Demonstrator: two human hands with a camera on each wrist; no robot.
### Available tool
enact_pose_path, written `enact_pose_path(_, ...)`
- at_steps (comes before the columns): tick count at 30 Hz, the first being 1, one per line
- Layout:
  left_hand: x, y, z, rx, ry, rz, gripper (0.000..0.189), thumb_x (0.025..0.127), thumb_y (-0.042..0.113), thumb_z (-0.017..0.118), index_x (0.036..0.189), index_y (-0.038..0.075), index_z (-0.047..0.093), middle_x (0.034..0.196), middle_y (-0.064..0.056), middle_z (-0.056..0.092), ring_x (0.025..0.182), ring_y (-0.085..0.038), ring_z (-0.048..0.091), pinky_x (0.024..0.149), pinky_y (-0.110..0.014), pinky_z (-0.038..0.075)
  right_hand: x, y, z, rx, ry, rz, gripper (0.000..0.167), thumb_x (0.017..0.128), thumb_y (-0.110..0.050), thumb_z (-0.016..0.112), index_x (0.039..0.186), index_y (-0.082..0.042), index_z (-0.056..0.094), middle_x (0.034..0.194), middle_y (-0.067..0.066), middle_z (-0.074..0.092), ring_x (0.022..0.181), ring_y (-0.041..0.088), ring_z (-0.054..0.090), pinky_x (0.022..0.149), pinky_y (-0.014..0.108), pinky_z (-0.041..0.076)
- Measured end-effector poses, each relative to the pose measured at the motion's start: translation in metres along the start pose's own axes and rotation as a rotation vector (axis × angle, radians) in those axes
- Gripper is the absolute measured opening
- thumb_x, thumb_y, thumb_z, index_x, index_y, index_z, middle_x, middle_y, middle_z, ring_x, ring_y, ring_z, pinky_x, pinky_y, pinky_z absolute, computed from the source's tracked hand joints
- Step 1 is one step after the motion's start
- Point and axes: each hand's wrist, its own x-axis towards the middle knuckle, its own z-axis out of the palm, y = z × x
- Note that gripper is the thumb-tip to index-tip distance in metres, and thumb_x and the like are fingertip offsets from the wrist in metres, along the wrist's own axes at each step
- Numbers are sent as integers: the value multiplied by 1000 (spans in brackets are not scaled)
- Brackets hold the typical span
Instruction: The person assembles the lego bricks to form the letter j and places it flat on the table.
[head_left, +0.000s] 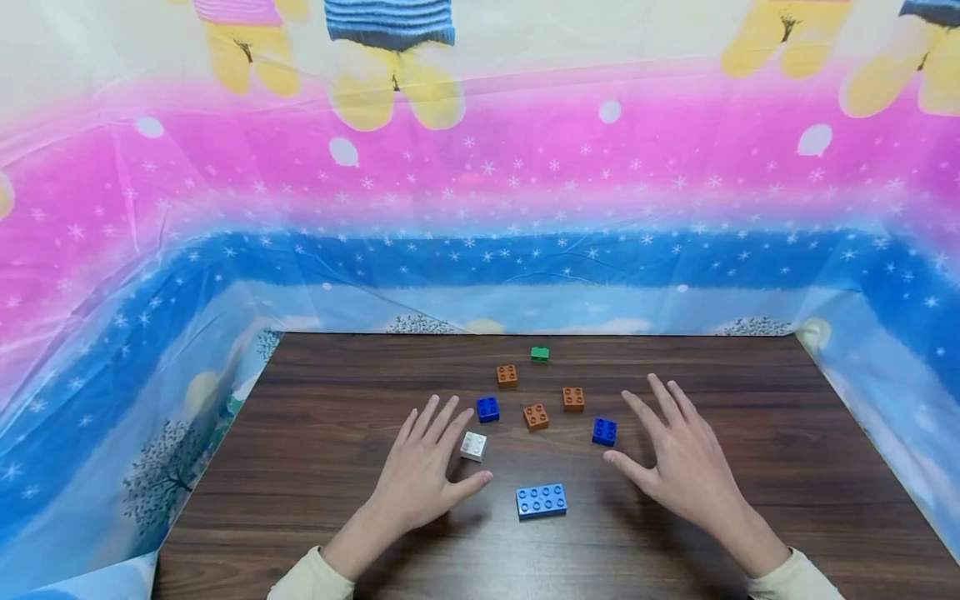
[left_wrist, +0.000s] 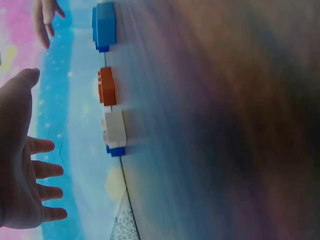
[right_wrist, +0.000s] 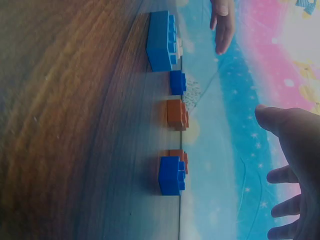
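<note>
Both hands hover over a dark wooden table, fingers spread and holding nothing. In the head view my left hand (head_left: 420,475) is beside a white brick (head_left: 473,447), with a dark blue brick (head_left: 488,409) just beyond. My right hand (head_left: 686,458) is nearest to another dark blue brick (head_left: 604,432). A larger light blue brick (head_left: 542,501) with two rows of studs lies between the hands, closer to the person. Farther back sit three orange-brown bricks, one in the middle (head_left: 536,417), one to its right (head_left: 573,399) and one behind (head_left: 507,376).
A small green brick (head_left: 539,354) stands farthest back, close to the table's (head_left: 337,375) rear edge. A printed cloth (head_left: 480,258) in blue, pink and cream hangs behind the table and along both sides.
</note>
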Motion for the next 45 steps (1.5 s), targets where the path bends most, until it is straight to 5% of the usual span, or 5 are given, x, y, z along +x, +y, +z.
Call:
enact_pose_path(21, 1, 34, 15, -270, -90, 143, 70, 95, 60, 62, 149, 16, 53, 152, -4, 52, 140, -27, 47, 111, -56, 38, -7, 5, 21, 161, 18, 12, 73, 89, -54, 74, 145, -10, 56, 156, 19, 44, 138, 47, 43, 102, 69, 39)
enact_pose_path(33, 10, 47, 23, -265, -197, 170, 69, 95, 65, 59, 144, 16, 58, 140, -1, 63, 127, -21, 59, 110, -48, 42, -2, 13, 42, 232, -16, 20, 62, 92, -42, 76, 141, -8, 60, 147, 19, 55, 132, 43, 52, 103, 66, 40)
enact_pose_path(45, 15, 57, 31, -228, -242, 150, 61, 87, 60, 72, 132, 19, 68, 126, 2, 71, 114, -15, 64, 98, -38, 50, 7, 10, 51, 237, -102, 83, 55, 91, -35, 78, 137, -9, 63, 141, 19, 60, 126, 42, 57, 100, 63, 44)
